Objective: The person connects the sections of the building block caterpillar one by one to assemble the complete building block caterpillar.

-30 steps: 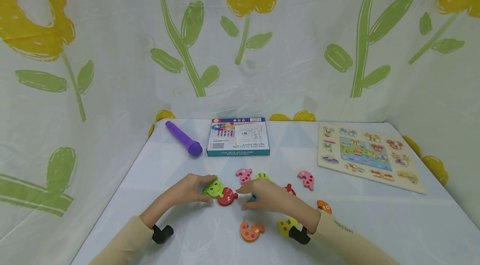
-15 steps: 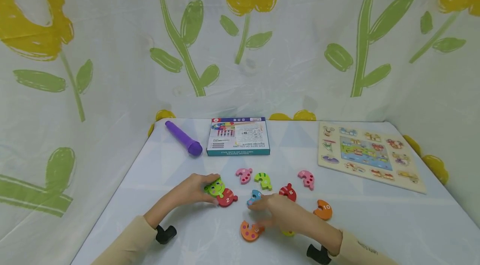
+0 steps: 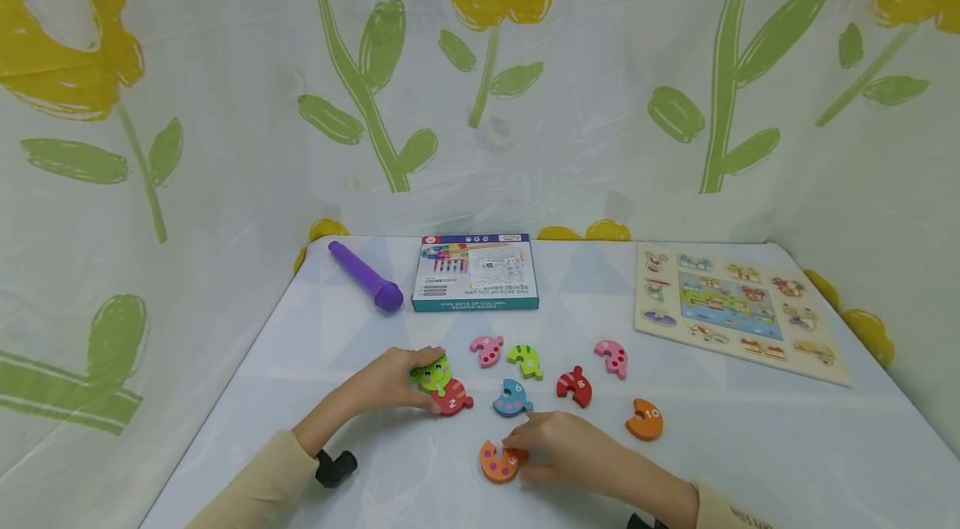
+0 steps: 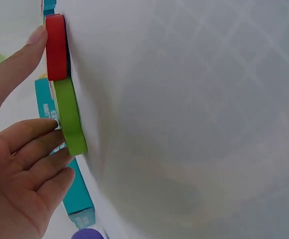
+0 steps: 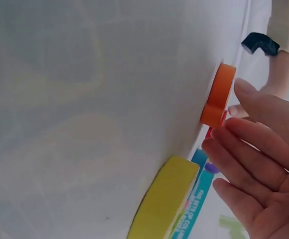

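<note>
My left hand [image 3: 393, 379] holds a green caterpillar-head puzzle piece [image 3: 432, 375] joined to a red piece marked 2 [image 3: 452, 398]. In the left wrist view the thumb lies against the red piece's edge [image 4: 56, 47], and fingertips touch the green one [image 4: 70, 119]. My right hand [image 3: 573, 450] is low over an orange spotted piece [image 3: 495, 465], its thumb and fingertips around the knobbed end, fingers loosely bent. The right wrist view has that orange piece [image 5: 219, 94] right at the fingertips. A yellow piece [image 5: 164, 199] lies beside it, hidden behind the hand in the head view.
Loose puzzle pieces are scattered ahead: blue [image 3: 512, 398], pink [image 3: 487, 351], green [image 3: 527, 361], red [image 3: 574, 386], another pink [image 3: 613, 358] and orange 10 [image 3: 645, 420]. Behind them lie a purple microphone [image 3: 367, 277], a boxed bead set [image 3: 476, 275] and a wooden puzzle board [image 3: 738, 312].
My right hand has left the blue piece beside the red 2 and come nearer, down to the orange spotted piece. The left hand has shifted slightly right, keeping its joined pieces.
</note>
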Motion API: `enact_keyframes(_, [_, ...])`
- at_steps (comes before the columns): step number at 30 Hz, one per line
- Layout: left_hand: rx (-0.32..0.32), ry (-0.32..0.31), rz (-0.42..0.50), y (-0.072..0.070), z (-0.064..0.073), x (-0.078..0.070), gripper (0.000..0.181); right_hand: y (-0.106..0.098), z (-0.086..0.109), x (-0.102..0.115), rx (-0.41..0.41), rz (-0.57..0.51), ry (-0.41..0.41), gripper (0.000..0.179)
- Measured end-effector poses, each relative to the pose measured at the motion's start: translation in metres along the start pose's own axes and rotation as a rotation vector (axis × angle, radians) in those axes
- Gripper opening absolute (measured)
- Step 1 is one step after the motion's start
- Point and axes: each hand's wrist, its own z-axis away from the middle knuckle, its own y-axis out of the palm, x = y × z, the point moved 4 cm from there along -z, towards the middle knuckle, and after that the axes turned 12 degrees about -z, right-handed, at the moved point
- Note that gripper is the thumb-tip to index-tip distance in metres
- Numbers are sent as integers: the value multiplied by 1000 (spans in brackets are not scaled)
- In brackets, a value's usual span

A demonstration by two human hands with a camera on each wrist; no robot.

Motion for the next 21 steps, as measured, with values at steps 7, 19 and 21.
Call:
enact_keyframes(7, [6,2,-5,2,-2,0,85,1,-1,3,-20,66,-32,26])
enact_keyframes(19, [24,-4,-4,2,-3,-1,86,-1,-7,-1,17,88,-141,19])
enact_keyframes(21, [30,-1,-3,2,-3,-1,85,-2,-8,-2,36,84,-170,19])
